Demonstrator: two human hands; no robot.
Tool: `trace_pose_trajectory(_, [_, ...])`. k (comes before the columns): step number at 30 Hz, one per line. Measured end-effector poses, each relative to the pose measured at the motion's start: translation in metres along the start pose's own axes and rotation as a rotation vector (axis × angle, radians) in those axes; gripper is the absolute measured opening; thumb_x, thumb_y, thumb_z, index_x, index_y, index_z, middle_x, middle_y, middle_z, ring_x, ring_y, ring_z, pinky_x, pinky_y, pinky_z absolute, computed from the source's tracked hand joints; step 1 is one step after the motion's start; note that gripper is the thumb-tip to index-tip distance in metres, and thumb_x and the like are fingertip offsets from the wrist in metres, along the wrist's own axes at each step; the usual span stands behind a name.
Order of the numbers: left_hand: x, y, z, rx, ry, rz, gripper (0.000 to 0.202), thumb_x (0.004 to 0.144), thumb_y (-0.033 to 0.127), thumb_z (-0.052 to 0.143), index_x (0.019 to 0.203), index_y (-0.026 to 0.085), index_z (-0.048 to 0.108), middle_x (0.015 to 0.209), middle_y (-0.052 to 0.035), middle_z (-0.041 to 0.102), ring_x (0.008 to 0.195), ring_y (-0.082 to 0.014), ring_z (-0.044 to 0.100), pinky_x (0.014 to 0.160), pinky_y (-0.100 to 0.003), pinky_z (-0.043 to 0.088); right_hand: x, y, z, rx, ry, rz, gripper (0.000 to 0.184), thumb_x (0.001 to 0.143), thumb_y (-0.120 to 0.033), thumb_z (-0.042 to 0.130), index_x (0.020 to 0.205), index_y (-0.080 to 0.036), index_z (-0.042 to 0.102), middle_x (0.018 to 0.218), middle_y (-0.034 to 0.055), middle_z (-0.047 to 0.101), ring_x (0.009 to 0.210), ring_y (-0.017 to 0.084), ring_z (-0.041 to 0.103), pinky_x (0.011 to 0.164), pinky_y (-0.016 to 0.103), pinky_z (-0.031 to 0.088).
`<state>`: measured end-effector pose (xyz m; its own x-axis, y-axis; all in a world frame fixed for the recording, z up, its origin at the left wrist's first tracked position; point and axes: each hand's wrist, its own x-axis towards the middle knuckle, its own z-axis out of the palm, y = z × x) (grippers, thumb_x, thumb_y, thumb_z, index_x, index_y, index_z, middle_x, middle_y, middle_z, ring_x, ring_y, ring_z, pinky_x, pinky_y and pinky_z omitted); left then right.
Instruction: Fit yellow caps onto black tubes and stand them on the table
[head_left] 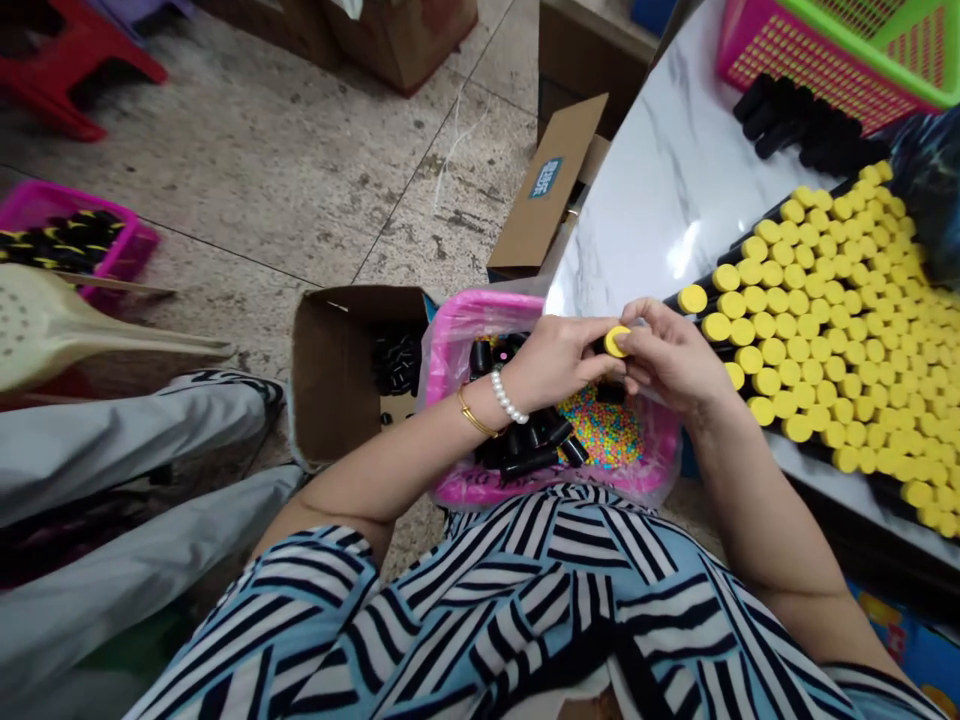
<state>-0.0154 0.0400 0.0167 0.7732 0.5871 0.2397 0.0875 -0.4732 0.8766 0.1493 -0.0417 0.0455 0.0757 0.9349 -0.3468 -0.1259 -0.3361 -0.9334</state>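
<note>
My left hand (555, 365) and my right hand (671, 360) meet over a pink basket (480, 310), both holding a small yellow-capped black tube (616, 341). The fingers hide most of its body. Inside the basket lie several loose black tubes (529, 445) and a heap of multicoloured beads (604, 430). Just beyond my right hand, many yellow-capped black tubes (810, 340) stand packed in rows, lying on their sides on a white marble-patterned table (675, 170). A pearl bracelet (508, 396) and a gold bangle (474, 414) circle my left wrist.
A cardboard box (352, 370) with black items stands left of the basket. A black-item pile (802, 125) and pink and green crates (825, 50) sit at the table's far end. A pink tray (67, 235) and a perforated plastic paddle (75, 325) lie left, above my legs.
</note>
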Motion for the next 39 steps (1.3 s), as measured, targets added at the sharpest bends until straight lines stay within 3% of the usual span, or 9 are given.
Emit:
trace_pose_trajectory(6, [-0.011,0.004,0.012,0.108,0.102,0.009,0.031,0.088,0.018,0.069,0.118,0.017,0.071,0.091,-0.003,0.071,0.072,-0.0111,0.06,0.07,-0.024,0.047,-0.022,0.02,0.02,-0.157,0.233,-0.231,0.029,0.093,-0.043,0.064,0.113,-0.026,0.053,0.062,-0.0108,0.048,0.048,0.009,0.05,0.047,0.021,0.045])
trace_pose_trajectory(11, [-0.003,0.008,0.013,0.247,0.204,-0.049,0.032,0.081,0.029,0.081,0.109,0.015,0.074,0.09,-0.0036,0.063,0.075,-0.0134,0.058,0.071,-0.026,0.049,-0.073,0.062,0.032,-0.212,0.346,-0.39,0.024,0.096,-0.033,0.061,0.119,-0.024,0.059,0.071,-0.0055,0.054,0.061,0.012,0.054,0.058,0.024,0.046])
trace_pose_trajectory(16, [0.037,0.015,0.027,0.211,0.074,-0.088,0.033,0.074,0.026,0.086,0.102,0.013,0.073,0.078,-0.0008,0.066,0.075,-0.0138,0.06,0.073,-0.027,0.05,-0.107,0.105,0.009,-0.638,0.241,-0.327,0.013,0.096,-0.028,0.06,0.1,-0.02,0.07,0.084,0.0024,0.072,0.064,0.014,0.061,0.062,0.026,0.048])
trace_pose_trajectory(19, [0.044,0.017,0.043,-0.042,-0.021,-0.109,0.045,0.08,0.021,0.08,0.122,0.015,0.066,0.08,0.0009,0.071,0.064,-0.0094,0.062,0.065,-0.024,0.051,-0.1,0.123,-0.01,-0.842,0.324,-0.238,0.02,0.099,-0.029,0.054,0.103,-0.02,0.071,0.094,0.0067,0.076,0.082,0.02,0.07,0.076,0.03,0.053])
trace_pose_trajectory(21, [0.033,0.018,0.049,-0.183,0.014,-0.084,0.045,0.088,0.023,0.071,0.131,0.016,0.059,0.082,0.0008,0.072,0.058,-0.0068,0.061,0.058,-0.021,0.049,-0.087,0.129,-0.018,-1.009,0.391,-0.172,0.025,0.099,-0.029,0.053,0.113,-0.019,0.071,0.108,0.0104,0.076,0.098,0.025,0.071,0.09,0.037,0.053])
trace_pose_trajectory(24, [0.001,0.015,0.049,-0.156,0.15,0.038,0.021,0.094,0.027,0.065,0.112,0.017,0.066,0.074,0.0018,0.068,0.054,-0.0057,0.057,0.054,-0.019,0.046,-0.065,0.131,-0.026,-1.231,0.376,-0.104,0.04,0.093,-0.025,0.058,0.133,-0.021,0.063,0.129,0.0136,0.07,0.114,0.031,0.066,0.106,0.046,0.046])
trace_pose_trajectory(27, [-0.032,0.002,0.046,-0.004,0.042,0.091,0.011,0.091,0.026,0.068,0.097,0.017,0.069,0.072,0.002,0.067,0.058,-0.007,0.058,0.058,-0.02,0.047,-0.049,0.131,-0.027,-1.251,0.289,-0.136,0.05,0.09,-0.019,0.06,0.139,-0.021,0.059,0.136,0.014,0.066,0.122,0.032,0.06,0.113,0.049,0.039])
trace_pose_trajectory(34, [-0.072,-0.042,0.058,0.116,-0.155,-0.116,0.039,0.085,0.027,0.077,0.12,0.014,0.069,0.105,-0.0099,0.07,0.096,-0.0203,0.067,0.087,-0.033,0.056,-0.06,0.143,-0.011,-0.665,0.115,-0.018,0.041,0.094,-0.04,0.063,0.13,-0.022,0.065,0.082,0.0009,0.073,0.066,0.017,0.063,0.065,0.027,0.052])
trace_pose_trajectory(39, [-0.069,-0.042,0.061,0.389,-0.275,0.069,0.027,0.092,0.02,0.066,0.117,0.01,0.067,0.113,-0.0145,0.068,0.107,-0.0244,0.063,0.095,-0.038,0.052,-0.072,0.132,-0.007,-0.996,0.13,-0.063,0.054,0.092,-0.034,0.068,0.142,-0.017,0.057,0.106,0.0118,0.075,0.087,0.024,0.07,0.082,0.034,0.055])
